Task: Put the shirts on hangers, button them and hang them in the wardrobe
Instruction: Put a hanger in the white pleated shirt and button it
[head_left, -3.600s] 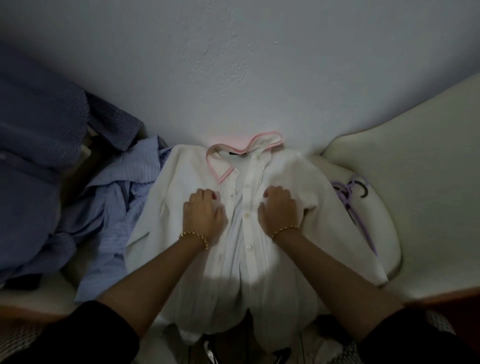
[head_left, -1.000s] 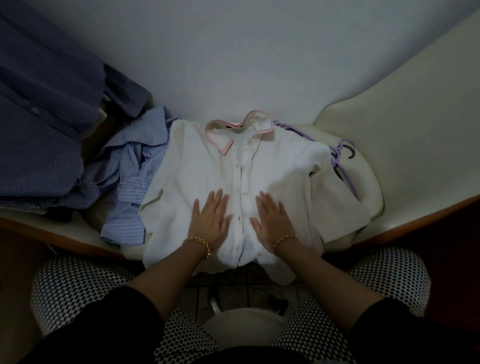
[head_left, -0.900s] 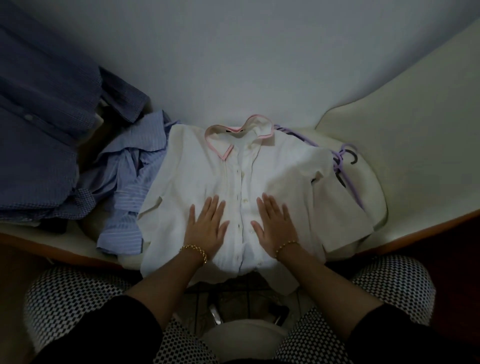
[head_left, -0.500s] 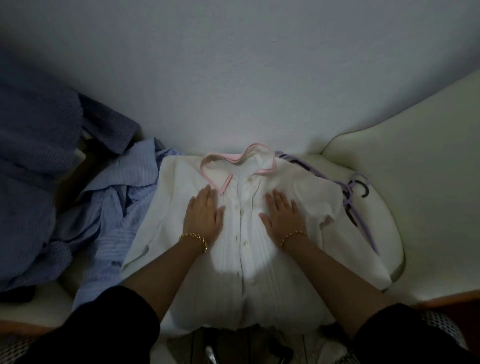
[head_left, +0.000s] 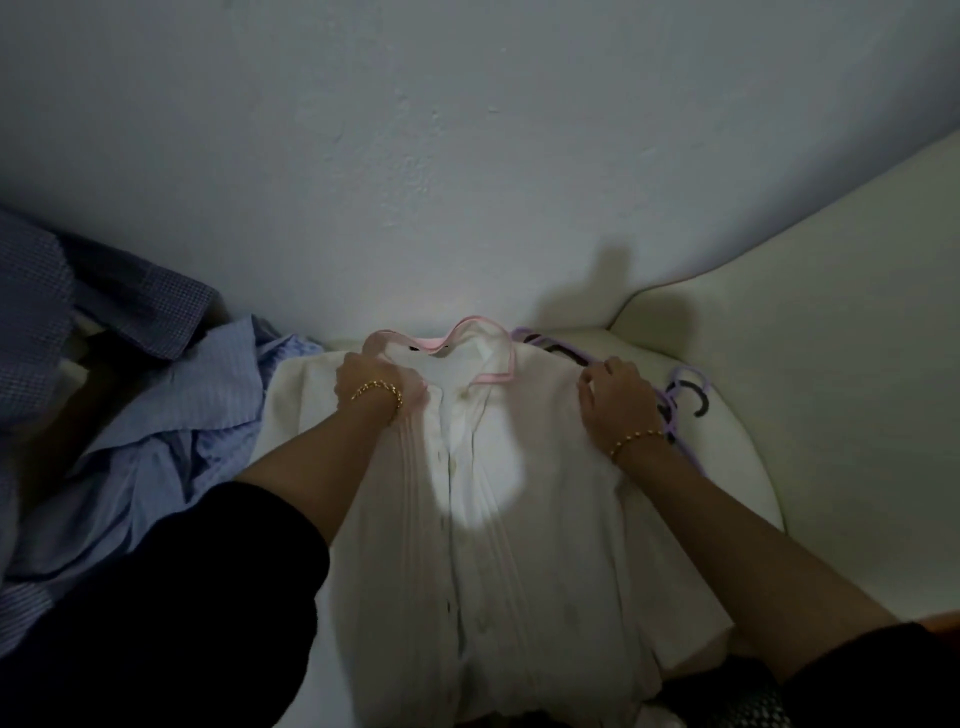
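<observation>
A white shirt (head_left: 498, 545) with a pink-edged collar lies face up on a cream cushion, its front placket buttoned down the middle. My left hand (head_left: 376, 384) grips the shirt at the left side of the collar. My right hand (head_left: 615, 402) has its fingers curled on the shirt's right shoulder, next to the purple hangers (head_left: 675, 400). Whether a hanger sits inside the white shirt is hidden by the cloth.
A light blue striped shirt (head_left: 171, 441) lies crumpled to the left. A darker blue checked shirt (head_left: 104, 312) is piled at the far left. A grey wall (head_left: 467, 156) stands close behind. A cream seat back (head_left: 831, 338) rises at the right.
Both hands slid from flat on the chest of the white shirt up to its collar and right shoulder. The fingers curled into the cloth. The camera moved closer.
</observation>
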